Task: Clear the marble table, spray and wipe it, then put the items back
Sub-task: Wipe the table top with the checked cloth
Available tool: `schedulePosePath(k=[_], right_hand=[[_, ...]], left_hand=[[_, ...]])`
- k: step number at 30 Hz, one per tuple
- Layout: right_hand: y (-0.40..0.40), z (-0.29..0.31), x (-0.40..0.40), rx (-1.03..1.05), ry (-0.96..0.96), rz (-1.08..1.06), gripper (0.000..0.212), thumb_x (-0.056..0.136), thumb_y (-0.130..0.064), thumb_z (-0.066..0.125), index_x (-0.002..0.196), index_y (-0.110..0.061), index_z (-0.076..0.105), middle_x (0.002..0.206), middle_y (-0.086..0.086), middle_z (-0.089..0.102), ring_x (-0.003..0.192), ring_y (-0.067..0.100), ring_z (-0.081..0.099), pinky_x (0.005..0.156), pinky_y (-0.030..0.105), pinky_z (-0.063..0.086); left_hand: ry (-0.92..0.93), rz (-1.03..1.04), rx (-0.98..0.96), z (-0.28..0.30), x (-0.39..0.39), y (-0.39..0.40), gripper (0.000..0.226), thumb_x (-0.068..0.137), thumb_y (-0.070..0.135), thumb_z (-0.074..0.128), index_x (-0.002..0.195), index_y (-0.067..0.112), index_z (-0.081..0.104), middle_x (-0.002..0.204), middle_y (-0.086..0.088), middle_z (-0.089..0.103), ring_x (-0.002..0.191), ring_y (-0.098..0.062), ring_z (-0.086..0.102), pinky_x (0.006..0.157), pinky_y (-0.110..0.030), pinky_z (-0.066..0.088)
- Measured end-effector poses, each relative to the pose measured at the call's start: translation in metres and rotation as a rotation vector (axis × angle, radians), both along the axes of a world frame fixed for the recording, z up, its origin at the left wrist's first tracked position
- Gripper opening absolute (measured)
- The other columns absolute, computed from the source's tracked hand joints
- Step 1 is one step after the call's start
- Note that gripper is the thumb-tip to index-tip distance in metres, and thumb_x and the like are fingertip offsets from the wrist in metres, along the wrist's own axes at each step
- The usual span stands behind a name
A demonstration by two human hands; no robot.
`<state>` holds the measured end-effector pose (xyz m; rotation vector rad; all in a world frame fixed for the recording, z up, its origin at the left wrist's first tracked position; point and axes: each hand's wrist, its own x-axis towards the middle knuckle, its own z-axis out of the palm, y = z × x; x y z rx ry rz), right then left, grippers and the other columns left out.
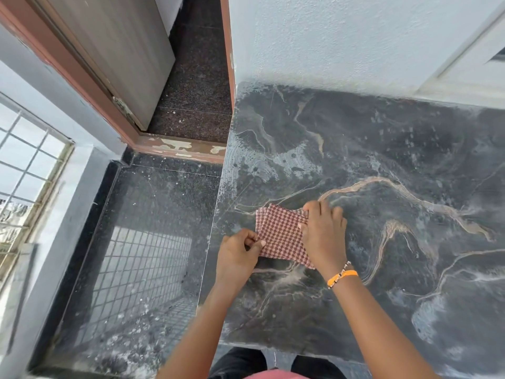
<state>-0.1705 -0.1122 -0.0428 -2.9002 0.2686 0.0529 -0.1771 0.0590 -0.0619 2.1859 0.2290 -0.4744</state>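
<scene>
A dark marble table (382, 160) with tan veins fills the right side of the view. Wet smear marks show near its far left corner. A folded red-and-white checked cloth (281, 236) lies flat on the table near its left edge. My left hand (237, 255) pinches the cloth's near left corner. My right hand (323, 231) presses down on the cloth's right side, fingers closed over its edge. An orange band and a bead bracelet circle my right wrist.
A white textured wall (355, 36) borders the table's far side. Left of the table is speckled dark floor (150, 242), a brown door frame (180, 149) with an open door, and a barred window (27, 173) at far left.
</scene>
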Motion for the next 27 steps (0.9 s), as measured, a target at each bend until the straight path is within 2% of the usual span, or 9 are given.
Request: schedulePosePath(k=[2,5,7,10,13,15,20,24,27], right_hand=[[0.002,0.006,0.007,0.020,-0.118,0.254,0.032,0.077,0.001,0.061,0.102,-0.017,0.054,0.103,0.001,0.056,0.095,0.022,0.049,0.087,0.034,0.042],[-0.005,-0.003,0.007,0.073,-0.064,0.851,0.029,0.079,-0.004,0.062,0.105,-0.017,0.062,0.114,0.001,0.064,0.114,0.023,0.057,0.109,0.043,0.037],[-0.016,-0.012,0.003,-0.007,0.104,0.987,0.036,0.090,-0.022,0.052,0.126,-0.022,0.053,0.141,-0.002,0.050,0.137,0.018,0.037,0.117,0.045,0.016],[-0.019,-0.027,0.005,-0.050,0.214,1.010,0.047,0.096,-0.036,0.033,0.143,-0.026,0.032,0.155,-0.006,0.023,0.145,0.014,0.011,0.119,0.045,-0.001],[0.015,-0.036,0.015,-0.114,0.131,0.963,0.050,0.095,-0.040,0.027,0.143,-0.025,0.031,0.155,-0.005,0.025,0.144,0.016,0.018,0.117,0.045,0.002],[0.051,-0.039,0.031,-0.092,0.100,0.876,0.051,0.095,-0.040,0.025,0.143,-0.025,0.029,0.155,-0.006,0.026,0.144,0.016,0.021,0.119,0.048,0.008],[0.084,-0.042,0.114,-0.013,0.081,0.616,0.051,0.097,-0.037,0.018,0.147,-0.031,0.015,0.158,-0.011,0.013,0.146,0.014,0.011,0.117,0.047,-0.002],[0.030,-0.048,0.152,-0.002,0.051,0.268,0.050,0.099,-0.033,0.021,0.148,-0.031,0.012,0.158,-0.011,0.012,0.146,0.015,0.009,0.117,0.046,-0.002],[-0.028,-0.050,0.139,0.002,0.058,-0.034,0.050,0.099,-0.030,0.023,0.148,-0.029,0.013,0.158,-0.009,0.011,0.146,0.014,0.007,0.118,0.047,-0.001]], left_hand=[[-0.015,0.001,0.036,0.001,0.002,-0.001,0.009,0.080,0.028,0.068,0.080,0.020,0.063,0.070,0.005,0.064,0.077,-0.021,0.058,0.068,-0.033,0.048],[-0.006,0.003,0.032,0.000,0.002,0.005,0.008,0.079,0.027,0.070,0.079,0.024,0.063,0.065,0.011,0.061,0.063,-0.006,0.057,0.056,-0.015,0.044],[-0.037,0.033,0.029,0.000,0.002,0.011,0.010,0.080,0.017,0.068,0.082,0.025,0.062,0.066,0.013,0.060,0.057,0.000,0.053,0.052,-0.007,0.041],[-0.143,0.091,0.064,0.001,0.009,0.025,0.020,0.084,0.003,0.058,0.097,0.017,0.062,0.086,0.006,0.064,0.074,-0.009,0.056,0.066,-0.010,0.043],[-0.216,0.176,0.092,0.003,0.021,0.039,0.036,0.081,-0.013,0.047,0.106,0.010,0.058,0.101,-0.005,0.063,0.093,-0.024,0.057,0.084,-0.040,0.049],[-0.289,0.204,0.102,0.005,0.028,0.042,0.047,0.075,-0.021,0.041,0.111,0.006,0.055,0.107,-0.009,0.060,0.100,-0.028,0.054,0.090,-0.045,0.045],[-0.304,0.190,0.088,0.006,0.051,0.034,0.058,0.082,-0.018,0.040,0.136,0.002,0.034,0.144,-0.013,0.032,0.135,-0.023,0.029,0.111,-0.025,0.023],[-0.235,0.062,0.060,0.000,0.062,0.021,0.061,0.091,-0.002,0.042,0.146,0.011,0.017,0.155,-0.003,0.017,0.143,-0.015,0.014,0.111,-0.016,0.011],[-0.210,0.027,0.050,-0.005,0.063,0.018,0.066,0.088,-0.009,0.037,0.147,0.009,0.011,0.157,-0.003,0.012,0.144,-0.015,0.011,0.112,-0.016,0.009]])
